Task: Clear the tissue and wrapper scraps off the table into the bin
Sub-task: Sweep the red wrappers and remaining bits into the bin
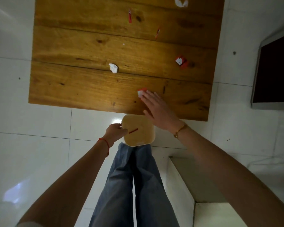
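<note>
My left hand grips the left rim of a small beige bin, held just below the near edge of the wooden table. One thin red scrap lies inside the bin. My right hand lies flat on the table with fingers spread, its fingertips touching a red-and-white wrapper scrap. Further out lie a crumpled white tissue, a red-and-white wrapper, two thin red strips, a tiny white bit and a white tissue at the far edge.
White tiled floor surrounds the table. A dark screen in a pale frame stands at the right. A white ledge sits by my right leg. My legs in blue jeans stand right behind the bin.
</note>
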A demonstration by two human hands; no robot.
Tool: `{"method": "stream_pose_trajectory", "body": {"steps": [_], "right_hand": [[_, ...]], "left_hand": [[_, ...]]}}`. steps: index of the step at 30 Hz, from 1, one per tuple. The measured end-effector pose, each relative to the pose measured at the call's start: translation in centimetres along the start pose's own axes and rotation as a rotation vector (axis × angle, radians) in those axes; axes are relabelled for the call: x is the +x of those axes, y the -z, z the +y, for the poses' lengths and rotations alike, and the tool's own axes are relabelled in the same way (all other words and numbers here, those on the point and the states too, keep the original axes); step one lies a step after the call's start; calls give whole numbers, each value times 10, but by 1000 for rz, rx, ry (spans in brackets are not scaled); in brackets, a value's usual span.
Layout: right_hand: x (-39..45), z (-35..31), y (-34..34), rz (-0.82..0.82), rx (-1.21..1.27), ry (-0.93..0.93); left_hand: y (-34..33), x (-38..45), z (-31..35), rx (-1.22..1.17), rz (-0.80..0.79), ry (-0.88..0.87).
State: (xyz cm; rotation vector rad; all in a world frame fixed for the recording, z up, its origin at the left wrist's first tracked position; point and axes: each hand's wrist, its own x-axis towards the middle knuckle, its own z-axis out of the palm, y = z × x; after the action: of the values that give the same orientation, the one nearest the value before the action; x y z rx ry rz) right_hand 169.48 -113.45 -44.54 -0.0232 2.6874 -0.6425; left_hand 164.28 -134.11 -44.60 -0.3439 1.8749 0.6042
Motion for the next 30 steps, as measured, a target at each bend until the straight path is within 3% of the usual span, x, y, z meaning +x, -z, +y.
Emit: {"method": "stream_pose_trajectory", "body": {"steps": [5,12,20,30], "right_hand": [[-45,-35,-25,-156,28,237],[42,-32,20,61,33,48],[130,-40,36,-54,-30,75],[2,-54,-11,-158,17,268]], "left_hand": [[2,-1,-4,-76,-5,13],[10,-1,-8,-110,2,-1],[20,6,-15,-114,15,1],[15,-1,-18,-64,-11,-8]]}}
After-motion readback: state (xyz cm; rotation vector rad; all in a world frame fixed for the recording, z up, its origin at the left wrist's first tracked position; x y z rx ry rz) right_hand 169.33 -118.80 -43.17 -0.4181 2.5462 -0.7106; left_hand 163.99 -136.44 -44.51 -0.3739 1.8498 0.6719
